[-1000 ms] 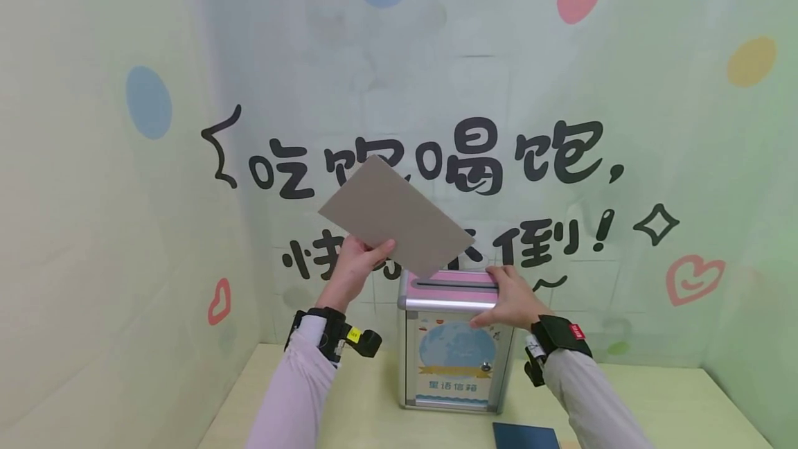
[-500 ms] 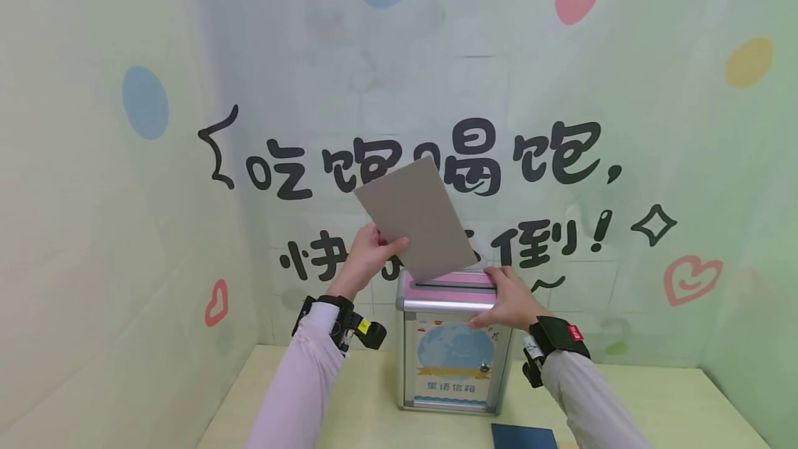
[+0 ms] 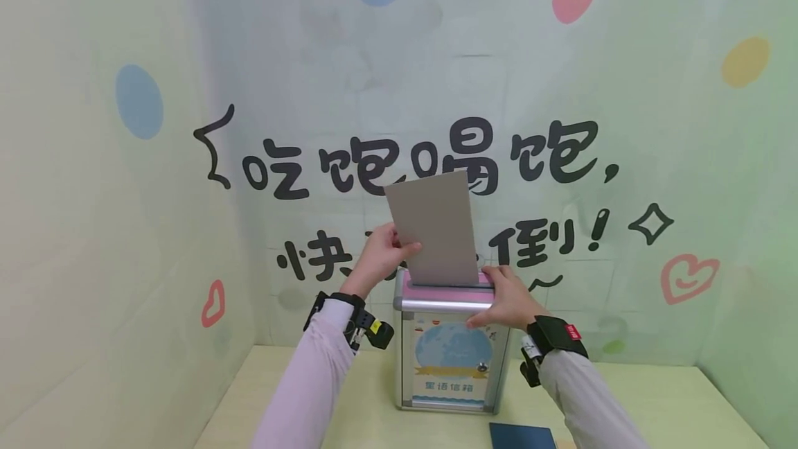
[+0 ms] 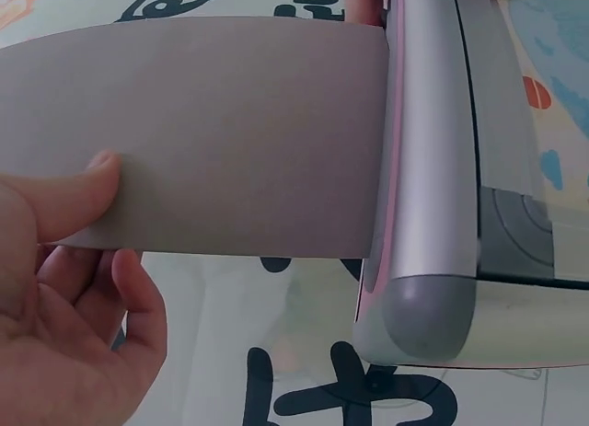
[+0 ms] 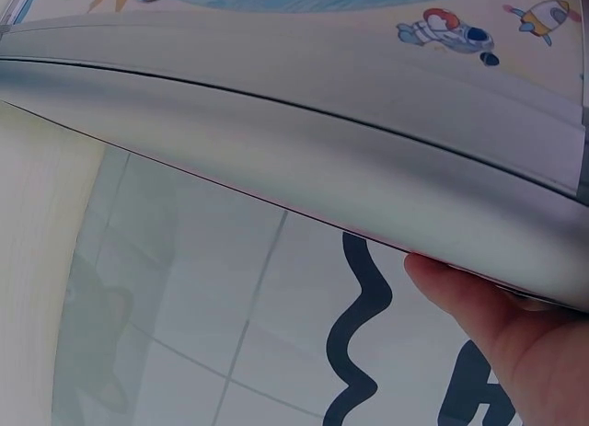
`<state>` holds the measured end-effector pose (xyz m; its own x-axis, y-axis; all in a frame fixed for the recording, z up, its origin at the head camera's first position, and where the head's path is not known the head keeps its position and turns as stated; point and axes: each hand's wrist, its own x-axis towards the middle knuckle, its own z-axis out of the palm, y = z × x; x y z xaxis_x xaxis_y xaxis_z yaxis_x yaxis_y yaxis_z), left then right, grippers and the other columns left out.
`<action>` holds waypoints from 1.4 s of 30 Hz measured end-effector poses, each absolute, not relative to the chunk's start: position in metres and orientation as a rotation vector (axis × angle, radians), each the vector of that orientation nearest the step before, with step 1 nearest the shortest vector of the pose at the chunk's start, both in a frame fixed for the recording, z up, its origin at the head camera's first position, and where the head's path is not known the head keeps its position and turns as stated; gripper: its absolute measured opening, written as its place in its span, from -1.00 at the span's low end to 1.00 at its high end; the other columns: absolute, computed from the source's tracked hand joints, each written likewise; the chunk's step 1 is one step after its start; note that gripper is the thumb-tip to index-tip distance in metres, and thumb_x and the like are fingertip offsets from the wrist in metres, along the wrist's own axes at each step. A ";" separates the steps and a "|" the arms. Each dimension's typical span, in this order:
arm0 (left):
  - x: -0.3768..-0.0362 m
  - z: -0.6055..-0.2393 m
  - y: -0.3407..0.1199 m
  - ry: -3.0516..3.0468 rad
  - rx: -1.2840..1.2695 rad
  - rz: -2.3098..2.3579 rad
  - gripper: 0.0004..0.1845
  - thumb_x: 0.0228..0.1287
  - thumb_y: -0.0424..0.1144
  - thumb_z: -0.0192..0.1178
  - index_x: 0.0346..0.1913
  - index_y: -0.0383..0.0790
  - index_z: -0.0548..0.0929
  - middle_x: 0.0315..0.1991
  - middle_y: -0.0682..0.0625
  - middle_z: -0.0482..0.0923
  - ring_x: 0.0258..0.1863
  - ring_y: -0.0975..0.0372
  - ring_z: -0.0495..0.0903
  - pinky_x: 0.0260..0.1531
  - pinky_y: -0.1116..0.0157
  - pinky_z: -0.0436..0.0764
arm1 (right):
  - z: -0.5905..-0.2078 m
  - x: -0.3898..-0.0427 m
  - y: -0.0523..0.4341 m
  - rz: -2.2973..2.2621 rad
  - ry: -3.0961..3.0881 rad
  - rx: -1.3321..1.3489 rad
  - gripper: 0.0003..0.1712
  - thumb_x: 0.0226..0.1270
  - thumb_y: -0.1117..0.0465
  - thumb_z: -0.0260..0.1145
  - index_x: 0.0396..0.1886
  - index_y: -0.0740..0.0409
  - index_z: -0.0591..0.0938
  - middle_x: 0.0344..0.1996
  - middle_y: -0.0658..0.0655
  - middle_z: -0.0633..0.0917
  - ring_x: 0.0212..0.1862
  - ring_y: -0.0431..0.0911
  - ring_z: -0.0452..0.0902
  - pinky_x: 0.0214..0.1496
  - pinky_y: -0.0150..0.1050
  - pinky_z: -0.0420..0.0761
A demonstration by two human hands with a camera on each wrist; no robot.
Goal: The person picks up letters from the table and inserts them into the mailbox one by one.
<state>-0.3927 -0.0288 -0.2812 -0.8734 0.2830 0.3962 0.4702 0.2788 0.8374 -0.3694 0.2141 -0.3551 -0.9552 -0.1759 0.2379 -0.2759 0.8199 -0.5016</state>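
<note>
A plain grey-brown card stands nearly upright over the mailbox, its lower edge right at the slot in the pink top. My left hand pinches the card by its left side, thumb on the near face and fingers behind. In the left wrist view the card meets the slot along its whole short edge. The mailbox has a silver frame and a front picture of a blue globe. My right hand grips the right end of its top, thumb in front and fingers over the top.
A dark blue flat booklet lies on the pale wooden table in front of the mailbox. Behind the box rises a backdrop wall with black lettering and coloured shapes. Side walls close in on both sides.
My left hand has turned the card from a slant to nearly upright and shifted it right, lowering its bottom edge to the slot. My right hand keeps its grip on the box.
</note>
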 end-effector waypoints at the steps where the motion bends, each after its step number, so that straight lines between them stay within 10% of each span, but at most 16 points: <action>1: -0.393 -0.281 -0.028 -2.387 -0.709 -1.623 -0.73 0.13 -0.41 0.20 -0.08 -0.38 0.52 -0.11 -0.25 0.58 -0.13 0.02 0.58 -0.16 0.18 0.56 | -0.355 -0.370 0.214 0.819 -2.821 0.356 0.20 -0.51 -0.15 0.55 0.24 0.24 0.29 0.04 0.26 0.35 -0.10 0.06 0.34 -0.12 0.00 0.48; 42: -0.404 -0.326 -0.013 -2.583 -0.854 -1.216 -0.81 -0.03 -0.44 0.28 -0.29 -0.33 0.57 -0.34 -0.14 0.65 -0.35 0.16 0.61 -0.33 0.31 0.52 | -0.354 -0.370 0.215 0.875 -2.812 0.363 0.12 -0.55 -0.10 0.57 0.15 0.22 0.35 0.03 0.24 0.34 -0.05 0.07 0.31 -0.06 0.00 0.44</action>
<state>-0.4045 -0.0129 -0.3261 -0.8236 0.4282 0.3719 0.5595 0.5059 0.6566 -0.3699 0.2147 -0.3538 -0.9551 -0.1793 0.2357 -0.2814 0.7977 -0.5333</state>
